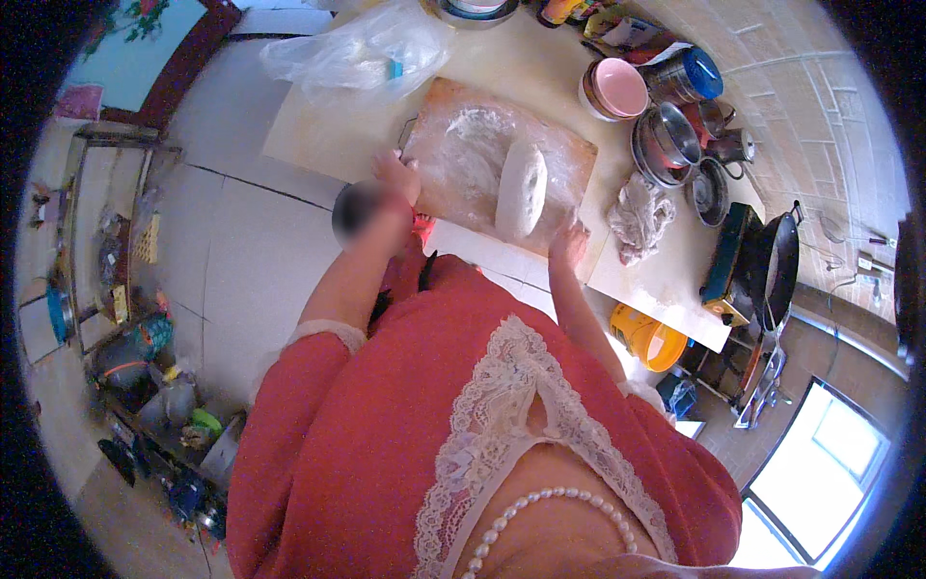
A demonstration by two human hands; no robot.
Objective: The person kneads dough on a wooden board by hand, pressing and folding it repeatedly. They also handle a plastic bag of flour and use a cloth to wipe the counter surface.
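Observation:
A floury wooden board [447, 192] lies at the near edge of the table, with a thick log of pale dough [519, 189] resting on its right half. My left hand [399, 176] is at the board's left edge, with its fingertips partly hidden. At the near right corner, my right hand [569, 242] grips the board's edge. Neither hand touches the dough. Loose flour [474, 127] is spread over the board's far left part.
A person's blurred head [365, 216] is close under my left forearm. A clear plastic bag [362, 51] sits beyond the board. To the right are a crumpled cloth [640, 217], stacked bowls [621, 88], metal bowls [674, 134] and a wok [781, 271] on a stove. Below stands a yellow bucket [649, 339].

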